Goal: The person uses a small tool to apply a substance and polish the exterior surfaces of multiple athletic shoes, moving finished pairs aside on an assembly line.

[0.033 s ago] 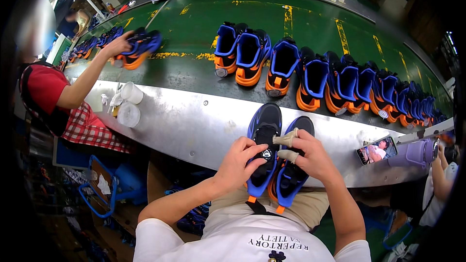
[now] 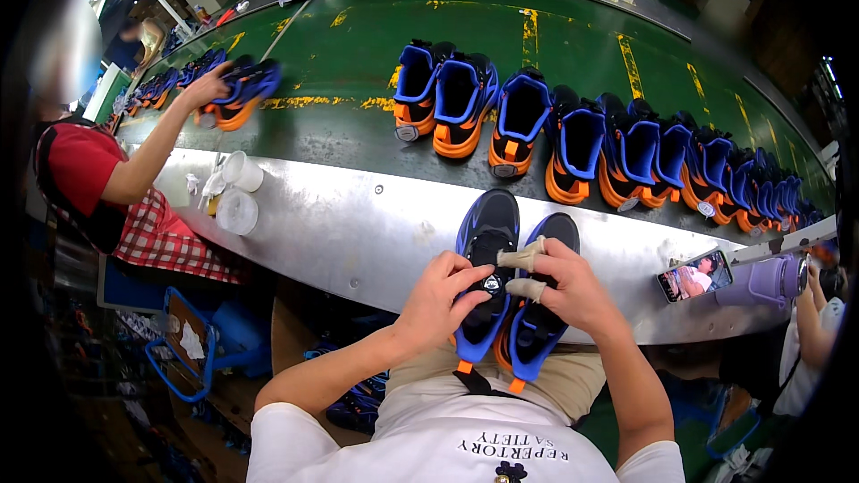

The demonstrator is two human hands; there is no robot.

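Two dark blue sneakers with orange soles lie side by side on the metal ledge (image 2: 358,224) in front of me, toes pointing away. My left hand (image 2: 438,300) pinches the tongue of the left sneaker (image 2: 488,228). My right hand (image 2: 564,291) lies over the right sneaker (image 2: 557,228). Two of its fingers are wrapped in beige tape and reach across to the left sneaker's tongue, meeting my left fingertips there. The heels of both sneakers hang over the ledge toward my lap.
A long row of blue and orange sneakers (image 2: 523,121) stands on the green conveyor belt (image 2: 358,45) beyond the ledge. A person in red (image 2: 85,170) at the left holds a sneaker (image 2: 242,94). White cups (image 2: 240,188), a phone (image 2: 693,275) and a purple bottle (image 2: 769,279) sit on the ledge.
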